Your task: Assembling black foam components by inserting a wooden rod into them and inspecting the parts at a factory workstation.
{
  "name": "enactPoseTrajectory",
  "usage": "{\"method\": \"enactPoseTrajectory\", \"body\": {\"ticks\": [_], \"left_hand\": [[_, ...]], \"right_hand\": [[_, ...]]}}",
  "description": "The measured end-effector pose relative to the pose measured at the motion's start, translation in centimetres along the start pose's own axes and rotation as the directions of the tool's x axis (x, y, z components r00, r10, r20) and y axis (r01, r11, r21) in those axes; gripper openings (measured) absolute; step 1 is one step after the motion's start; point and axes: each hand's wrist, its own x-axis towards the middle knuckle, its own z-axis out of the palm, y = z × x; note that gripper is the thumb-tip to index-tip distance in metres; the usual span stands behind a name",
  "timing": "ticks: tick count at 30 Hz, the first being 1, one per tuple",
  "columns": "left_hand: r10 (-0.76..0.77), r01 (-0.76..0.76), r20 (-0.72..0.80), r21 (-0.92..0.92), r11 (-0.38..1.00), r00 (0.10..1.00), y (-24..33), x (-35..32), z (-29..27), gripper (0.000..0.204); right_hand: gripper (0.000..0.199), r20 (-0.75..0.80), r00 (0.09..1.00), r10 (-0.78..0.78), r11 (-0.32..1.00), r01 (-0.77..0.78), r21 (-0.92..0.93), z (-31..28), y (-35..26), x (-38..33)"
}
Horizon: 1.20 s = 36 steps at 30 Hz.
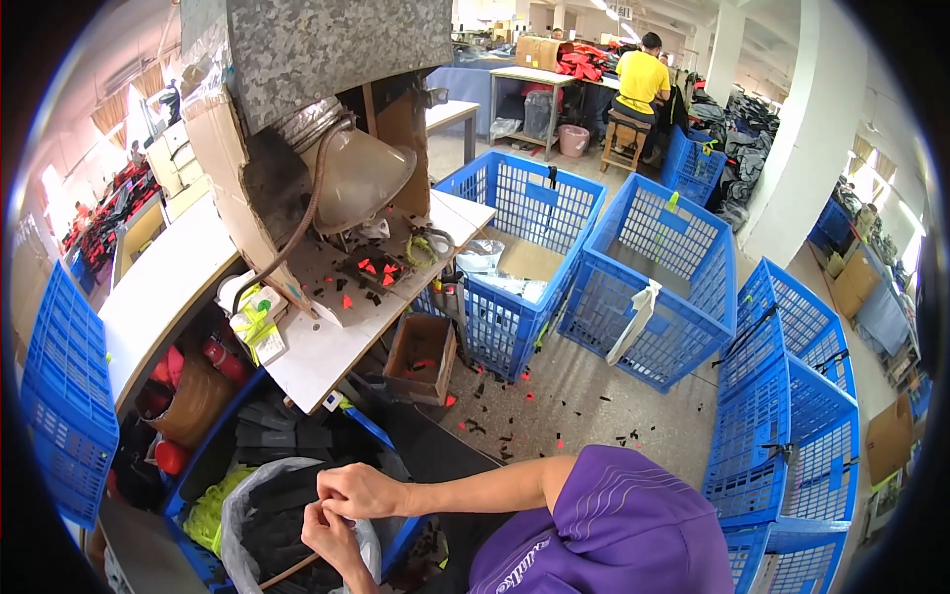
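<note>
My right hand (364,490) reaches in from the purple sleeve, and its fingers are pinched together. Just below it, my left hand (332,540) meets it with fingers also closed. Whatever lies between the fingertips is too small or hidden to make out. Both hands are over a translucent plastic bag (236,520) that holds many black pieces (277,510). A thin wooden stick (289,571) shows at the bag's lower edge. Behind the bag are stacked black fabric pieces (269,428), and neon-yellow fabric (220,507) lies to its left.
Ahead, a white worktable (315,368) carries a lamp-like metal hood (364,178) and red and black scraps. A cardboard box (421,361) stands below. Blue crates (648,327) line the right, with scraps on the floor (594,416). A person in yellow (641,79) sits far back.
</note>
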Motion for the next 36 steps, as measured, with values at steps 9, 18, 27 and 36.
{"method": "enactPoseTrajectory", "body": {"ticks": [9,18,27,36], "left_hand": [[-0.071,0.068,-0.097,-0.040,0.997,0.993,-0.1,-1.5,1.3,0.018],[0.089,-0.040,-0.231,0.207,0.977,0.969,-0.8,-2.7,2.3,0.017],[0.027,0.001,-0.345,0.078,0.997,0.938,-1.2,-2.7,2.8,0.018],[0.272,-0.271,0.034,0.276,0.922,0.962,0.3,-2.1,1.1,0.016]], "right_hand": [[0.030,0.188,0.980,0.072,0.996,-0.082,0.044,-1.6,1.1,-0.8],[0.032,0.090,0.981,0.174,0.983,-0.168,-0.068,0.2,1.2,-2.2],[0.028,-0.011,0.988,0.155,0.985,-0.155,-0.081,0.3,0.0,-2.2],[0.012,-0.004,0.997,0.071,0.980,-0.071,-0.188,-1.1,1.5,-1.2]]}}
